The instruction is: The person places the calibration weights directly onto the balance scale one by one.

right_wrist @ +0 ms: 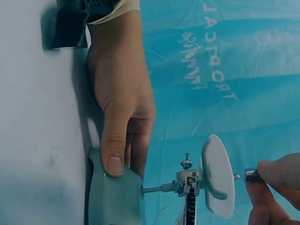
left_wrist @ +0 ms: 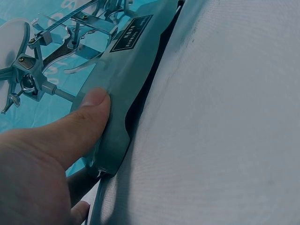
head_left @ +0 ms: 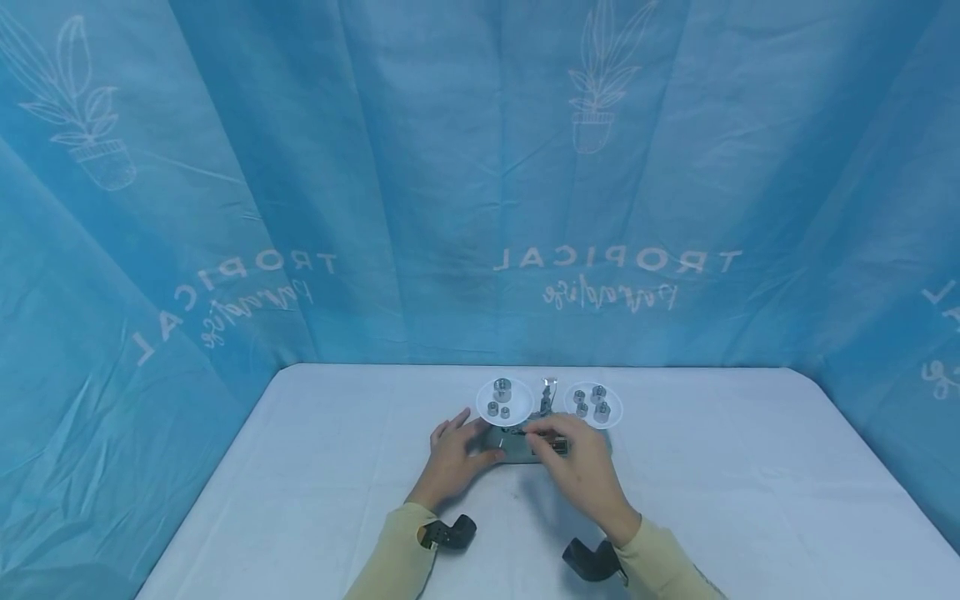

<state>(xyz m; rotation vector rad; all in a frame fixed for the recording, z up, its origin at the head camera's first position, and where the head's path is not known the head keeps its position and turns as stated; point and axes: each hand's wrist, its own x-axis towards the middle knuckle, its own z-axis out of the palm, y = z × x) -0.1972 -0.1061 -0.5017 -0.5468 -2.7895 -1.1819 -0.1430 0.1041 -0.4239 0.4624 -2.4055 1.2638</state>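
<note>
A grey-green balance scale [head_left: 517,450] stands on the table, with a white left pan [head_left: 519,403] and a white right pan [head_left: 614,405]. Several shiny metal weights stand on the two pans. My left hand [head_left: 450,462] holds the left end of the base, its thumb [left_wrist: 96,105] across the casing and the other fingers mostly hidden behind it. Between thumb and fingertips my right hand [head_left: 581,467] pinches a small cylindrical metal weight [right_wrist: 252,175]. The right wrist view places that weight beside the left pan, close to a small knob [right_wrist: 236,176] that sticks up past the pan.
A white cloth covers the table [head_left: 337,483]. Blue printed curtains [head_left: 450,208] hang behind and at both sides. Black wrist cameras [head_left: 453,532] are strapped over the sleeves. Metal arms and a graduated beam [right_wrist: 191,206] lie between the pans.
</note>
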